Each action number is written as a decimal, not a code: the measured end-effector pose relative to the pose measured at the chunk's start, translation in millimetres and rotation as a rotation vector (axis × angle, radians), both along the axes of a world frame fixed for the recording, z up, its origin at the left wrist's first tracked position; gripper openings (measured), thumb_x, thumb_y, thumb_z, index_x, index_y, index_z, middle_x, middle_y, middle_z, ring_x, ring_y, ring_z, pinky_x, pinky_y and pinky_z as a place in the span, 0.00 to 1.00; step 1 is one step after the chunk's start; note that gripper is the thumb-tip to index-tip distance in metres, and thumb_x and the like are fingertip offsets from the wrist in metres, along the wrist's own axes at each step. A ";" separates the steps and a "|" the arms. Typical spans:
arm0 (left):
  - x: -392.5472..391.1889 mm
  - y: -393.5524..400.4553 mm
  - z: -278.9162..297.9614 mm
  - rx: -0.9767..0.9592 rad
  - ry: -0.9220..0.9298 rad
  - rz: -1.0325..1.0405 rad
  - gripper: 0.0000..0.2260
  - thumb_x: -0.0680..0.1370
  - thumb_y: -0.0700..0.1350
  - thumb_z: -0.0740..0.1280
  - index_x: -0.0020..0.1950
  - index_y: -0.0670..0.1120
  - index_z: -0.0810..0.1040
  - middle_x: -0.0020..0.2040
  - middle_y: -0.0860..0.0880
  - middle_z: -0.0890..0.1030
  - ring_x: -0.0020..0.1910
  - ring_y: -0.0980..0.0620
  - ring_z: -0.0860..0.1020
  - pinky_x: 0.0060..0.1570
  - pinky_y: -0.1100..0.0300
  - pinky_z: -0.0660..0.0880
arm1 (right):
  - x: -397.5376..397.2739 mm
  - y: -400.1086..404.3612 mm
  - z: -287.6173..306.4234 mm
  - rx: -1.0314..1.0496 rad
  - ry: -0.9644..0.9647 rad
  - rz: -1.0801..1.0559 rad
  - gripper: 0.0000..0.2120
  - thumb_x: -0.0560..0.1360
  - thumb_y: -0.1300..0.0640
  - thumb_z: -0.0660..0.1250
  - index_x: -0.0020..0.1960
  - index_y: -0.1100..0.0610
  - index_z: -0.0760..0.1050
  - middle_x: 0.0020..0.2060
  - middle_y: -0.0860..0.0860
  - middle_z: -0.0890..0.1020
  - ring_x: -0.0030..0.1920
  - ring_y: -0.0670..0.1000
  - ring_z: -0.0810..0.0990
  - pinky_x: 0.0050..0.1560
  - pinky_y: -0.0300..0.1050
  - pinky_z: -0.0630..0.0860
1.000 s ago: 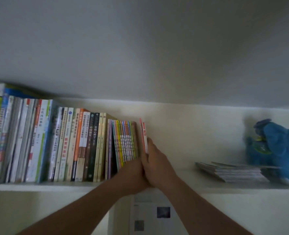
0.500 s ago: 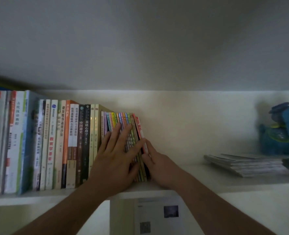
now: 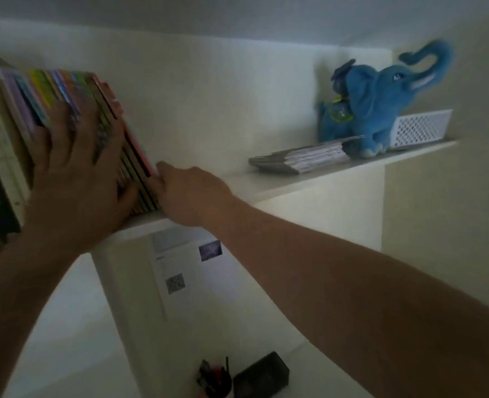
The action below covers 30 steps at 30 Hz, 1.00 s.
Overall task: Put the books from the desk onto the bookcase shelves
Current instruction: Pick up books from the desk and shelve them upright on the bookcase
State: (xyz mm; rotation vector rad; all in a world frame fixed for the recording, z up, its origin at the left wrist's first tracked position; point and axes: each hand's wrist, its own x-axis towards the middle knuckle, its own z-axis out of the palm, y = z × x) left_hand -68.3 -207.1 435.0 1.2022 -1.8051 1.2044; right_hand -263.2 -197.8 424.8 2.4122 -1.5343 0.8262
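1. Both our hands are up at the shelf: our left hand lies flat with fingers spread over the spines of the thin coloured books, pressing rather than gripping, and our right hand rests on the shelf board with loosely bent fingers touching the foot of the pink-covered book at the row's end, holding nothing
2. We judge the step in hand to be settling the last book into the row, squaring it against its neighbours
3. Those books lean to the left, tops tilted away from the open end; the pink one is the outermost, with bare shelf to its right
4. Next we would need to let go gently and see that the row stays leaning and does not slide out at the foot, then go back to the desk for more; whether any remain there we cannot tell
5. Further right on the same shelf lie a flat stack of magazines, a blue plush elephant touching it, and a white perforated basket behind the toy
6. Motion blur softens the spines, so titles are unreadable
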 end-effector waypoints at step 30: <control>5.1 14.1 7.9 0.086 0.054 0.056 0.46 0.76 0.72 0.61 0.87 0.51 0.48 0.86 0.46 0.41 0.84 0.39 0.39 0.81 0.38 0.43 | 0.8 -4.3 8.8 0.117 -0.135 -0.006 0.28 0.84 0.33 0.52 0.82 0.39 0.60 0.73 0.48 0.78 0.68 0.56 0.78 0.65 0.50 0.76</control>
